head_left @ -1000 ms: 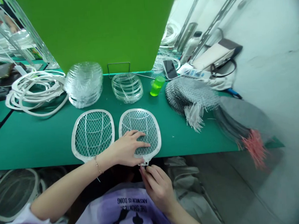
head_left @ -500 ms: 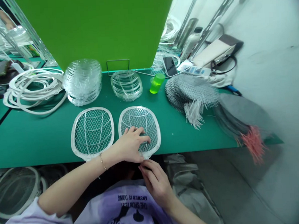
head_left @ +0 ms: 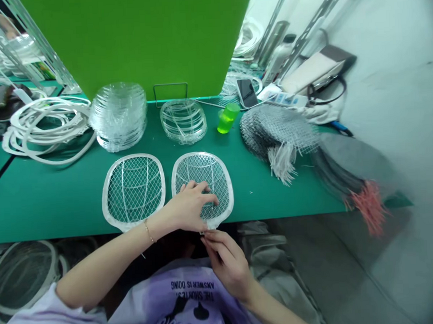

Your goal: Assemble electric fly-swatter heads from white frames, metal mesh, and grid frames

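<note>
Grip first: through the head view I have the left hand (head_left: 192, 209) spread flat, fingers apart, while the right hand (head_left: 229, 267) has its thumb and fingertips drawn together; whatever they pinch is too small or hidden for me to tell. The left lies across the lower part of a white-rimmed mesh frame (head_left: 212, 174), which rests at the near edge of the green worktop (head_left: 265, 198), its neck end at six o'clock, where the right fingertips meet it. For this fine work at the neck, I'd judge steadiness matters most: bear down evenly through the left palm, with the weight on the rim so the mesh doesn't bow, since a neck at the edge could let the frame tip or pivot. I'd also keep the left thumb clear of the pinch and make small, gentle movements with the right. Outward from the frame, a second mesh frame (head_left: 134, 185) lies just beside it at nine o'clock. Clear rings are stacked between ten and eleven, the tall stack (head_left: 118, 116), and near twelve, the low stack (head_left: 183, 121). I find a green cylinder (head_left: 228, 118) at one, grey netting (head_left: 280, 127) at two, and a darker red-fringed pile (head_left: 354, 159) at three.
</note>
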{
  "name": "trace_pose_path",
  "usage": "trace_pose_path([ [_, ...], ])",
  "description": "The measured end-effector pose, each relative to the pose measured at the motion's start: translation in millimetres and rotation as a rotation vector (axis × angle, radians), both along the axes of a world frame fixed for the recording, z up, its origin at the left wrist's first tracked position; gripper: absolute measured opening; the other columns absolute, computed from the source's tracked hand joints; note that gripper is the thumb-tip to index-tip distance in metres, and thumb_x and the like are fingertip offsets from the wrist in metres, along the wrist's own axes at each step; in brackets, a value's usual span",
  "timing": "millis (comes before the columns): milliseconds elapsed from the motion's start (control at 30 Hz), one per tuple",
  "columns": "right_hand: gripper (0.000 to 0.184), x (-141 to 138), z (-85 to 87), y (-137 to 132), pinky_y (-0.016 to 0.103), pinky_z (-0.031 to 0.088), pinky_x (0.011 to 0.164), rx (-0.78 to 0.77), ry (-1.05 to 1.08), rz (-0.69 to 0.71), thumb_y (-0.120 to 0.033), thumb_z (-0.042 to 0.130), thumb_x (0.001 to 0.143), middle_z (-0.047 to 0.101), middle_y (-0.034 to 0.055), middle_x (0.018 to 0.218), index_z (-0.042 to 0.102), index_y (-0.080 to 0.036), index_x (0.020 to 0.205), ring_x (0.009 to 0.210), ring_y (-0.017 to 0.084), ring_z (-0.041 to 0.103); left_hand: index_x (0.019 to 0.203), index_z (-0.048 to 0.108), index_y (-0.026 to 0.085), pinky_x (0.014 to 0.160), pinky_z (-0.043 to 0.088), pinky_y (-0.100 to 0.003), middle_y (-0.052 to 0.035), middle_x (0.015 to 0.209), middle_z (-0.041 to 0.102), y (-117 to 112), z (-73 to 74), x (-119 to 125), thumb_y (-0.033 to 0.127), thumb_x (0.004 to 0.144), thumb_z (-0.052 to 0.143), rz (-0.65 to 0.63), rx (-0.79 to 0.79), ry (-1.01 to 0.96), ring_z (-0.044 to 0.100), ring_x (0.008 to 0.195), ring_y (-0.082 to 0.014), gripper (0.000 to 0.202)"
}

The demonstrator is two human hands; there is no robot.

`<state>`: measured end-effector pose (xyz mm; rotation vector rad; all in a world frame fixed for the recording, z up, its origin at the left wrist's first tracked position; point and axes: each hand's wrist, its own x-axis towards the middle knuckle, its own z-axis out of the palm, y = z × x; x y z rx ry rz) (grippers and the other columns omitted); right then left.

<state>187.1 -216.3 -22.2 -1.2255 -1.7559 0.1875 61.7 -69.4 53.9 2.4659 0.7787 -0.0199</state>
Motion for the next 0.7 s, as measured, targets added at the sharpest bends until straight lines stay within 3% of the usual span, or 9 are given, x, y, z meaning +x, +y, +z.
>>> trace_pose_path([
  [267, 0.032, 14, -13.5, -4, 0.034, 0.064, 0.08, 0.127, -0.18, 0.118, 0.005, 0.057, 0.086, 0.075, 0.0129, 0.095, 0.067, -0.007, 0.113, 0.104, 0.024, 0.071, 0.119, 0.064, 0.025, 0.094, 0.044, -0.051, -0.011, 0.127, 0.051, -1, -1.1, 1, 0.028, 0.066, 0.075, 0.0, 0.022, 0.016, 0.048, 0.107, -0.0325, 0.055],
  [400, 0.026, 21, -7.3, 3, 0.034, 0.063, 0.08, 0.123, -0.293, 0.254, 0.003, 0.05, 0.09, 0.074, 0.0145, 0.092, 0.069, -0.005, 0.105, 0.105, 0.025, 0.07, 0.119, 0.063, 0.024, 0.094, 0.044, -0.05, -0.0106, 0.128, 0.051, -1, -2.2, 1, 0.026, 0.065, 0.075, -0.002, 0.028, 0.011, 0.047, 0.107, -0.032, 0.055],
  [600, 0.025, 28, 3.6, 6, 0.032, 0.063, 0.081, 0.115, -0.381, 0.298, 0.001, 0.049, 0.091, 0.075, 0.0136, 0.092, 0.07, -0.006, 0.102, 0.103, 0.023, 0.071, 0.12, 0.062, 0.025, 0.093, 0.044, -0.049, -0.0101, 0.128, 0.051, -2, -3.3, 0, 0.028, 0.067, 0.074, -0.001, 0.043, 0.008, 0.047, 0.106, -0.0315, 0.054],
  [700, 0.023, 36, 1.4, 0, 0.035, 0.062, 0.086, 0.126, -0.349, 0.286, -0.015, 0.062, 0.092, 0.075, 0.0145, 0.101, 0.066, -0.007, 0.113, 0.109, 0.024, 0.069, 0.121, 0.062, 0.024, 0.094, 0.044, -0.049, -0.0107, 0.129, 0.051, -3, -3.5, -1, 0.03, 0.068, 0.074, -0.008, 0.043, -0.01, 0.047, 0.108, -0.0322, 0.055],
])
